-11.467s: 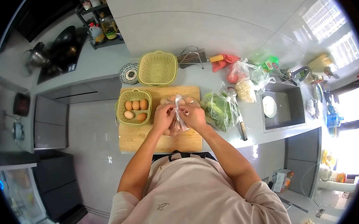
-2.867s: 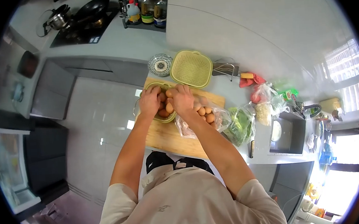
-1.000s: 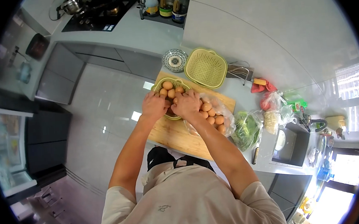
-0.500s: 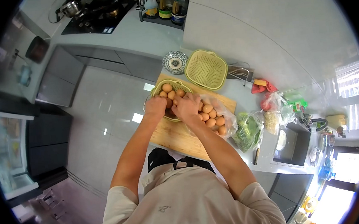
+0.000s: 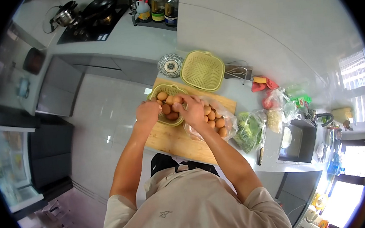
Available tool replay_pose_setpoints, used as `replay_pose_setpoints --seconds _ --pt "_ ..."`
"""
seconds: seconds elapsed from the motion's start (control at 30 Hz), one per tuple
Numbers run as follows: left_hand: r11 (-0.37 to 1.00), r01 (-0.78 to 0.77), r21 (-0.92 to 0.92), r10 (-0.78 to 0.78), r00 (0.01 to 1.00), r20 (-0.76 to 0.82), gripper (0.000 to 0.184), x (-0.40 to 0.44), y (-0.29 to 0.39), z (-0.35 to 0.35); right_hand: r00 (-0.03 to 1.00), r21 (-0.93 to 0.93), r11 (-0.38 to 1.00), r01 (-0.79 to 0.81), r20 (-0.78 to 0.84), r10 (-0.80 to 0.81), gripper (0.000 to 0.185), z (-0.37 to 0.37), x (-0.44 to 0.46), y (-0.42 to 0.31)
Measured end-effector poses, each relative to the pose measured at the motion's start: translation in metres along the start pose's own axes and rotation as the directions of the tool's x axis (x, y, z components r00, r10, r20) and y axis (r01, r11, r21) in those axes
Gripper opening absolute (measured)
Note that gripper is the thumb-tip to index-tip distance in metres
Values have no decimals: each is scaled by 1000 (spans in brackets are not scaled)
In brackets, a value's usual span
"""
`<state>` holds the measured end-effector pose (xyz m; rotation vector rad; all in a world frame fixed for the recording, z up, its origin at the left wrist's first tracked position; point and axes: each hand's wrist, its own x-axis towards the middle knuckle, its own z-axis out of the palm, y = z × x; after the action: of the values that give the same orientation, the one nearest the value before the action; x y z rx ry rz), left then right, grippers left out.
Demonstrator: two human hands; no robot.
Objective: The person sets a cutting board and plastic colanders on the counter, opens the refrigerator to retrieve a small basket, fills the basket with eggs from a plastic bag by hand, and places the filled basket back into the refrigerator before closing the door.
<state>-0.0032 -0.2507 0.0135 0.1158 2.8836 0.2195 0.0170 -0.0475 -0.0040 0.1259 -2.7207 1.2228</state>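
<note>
A small yellow-green basket with several brown eggs in it stands at the left end of a wooden cutting board. My left hand is at the basket's left side, fingers curled over its rim; the fingertips are partly hidden. Over the right side of the basket, my right hand has its thumb and fingers around an egg. Just right of that hand, an opened clear plastic bag on the board contains several more eggs.
Behind the board are a larger yellow-green basket and a patterned plate. To the right lie bagged green vegetables, a knife and a sink. A stove is at the back left.
Both hands have drawn slightly apart, uncovering more eggs in the small basket. The whole view has shifted a little to the left.
</note>
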Motion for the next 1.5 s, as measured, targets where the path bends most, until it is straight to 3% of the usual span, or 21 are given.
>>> replay_pose_setpoints --seconds 0.17,0.3,0.4,0.43,0.53,0.67,0.83,0.93,1.03,1.07,1.13,1.3,1.5 --pt "854 -107 -510 35 988 -148 34 33 42 -26 972 186 980 -69 -209 108 35 -47 42 48" --pt "738 -264 -620 166 963 -213 41 67 108 -21 920 182 960 -212 -295 259 34 -89 55 95" --pt "763 -362 -536 289 932 -218 44 89 169 -7 883 13 939 -344 -335 328 35 -121 46 132" --pt "744 -460 -485 333 884 -328 46 95 187 8 876 -41 917 -396 -316 364 36 -129 41 149" --pt "818 -474 -327 438 880 -182 48 105 243 40 869 -247 848 -470 -298 395 37 -143 26 189" --pt "744 -612 -268 551 789 -270 24 114 280 85 877 -271 854 -444 -329 351 37 -151 19 213" --pt "832 -485 -271 470 874 -120 13 118 300 110 909 -394 823 -409 -258 328 36 -165 22 218" --pt "825 -395 -404 384 916 -112 18 105 302 80 821 167 872 -461 -293 490 39 -172 31 217" --pt "755 -343 -559 266 939 -218 28 93 268 25 874 386 908 -164 -369 315 35 -170 53 187" --pt "718 -343 -605 220 937 -271 32 95 244 11 903 310 943 -121 -360 234 36 -165 64 175" --pt "771 -341 -537 131 911 -390 40 125 177 6 943 156 988 -19 -326 70 38 -144 89 146" --pt "867 -57 -495 -83 963 -257 39 188 29 12 982 -77 989 125 -134 -135 34 -46 147 70" --pt "929 -20 -370 -42 986 -160 40 231 -11 37 967 -471 848 244 53 -248 17 55 195 54"
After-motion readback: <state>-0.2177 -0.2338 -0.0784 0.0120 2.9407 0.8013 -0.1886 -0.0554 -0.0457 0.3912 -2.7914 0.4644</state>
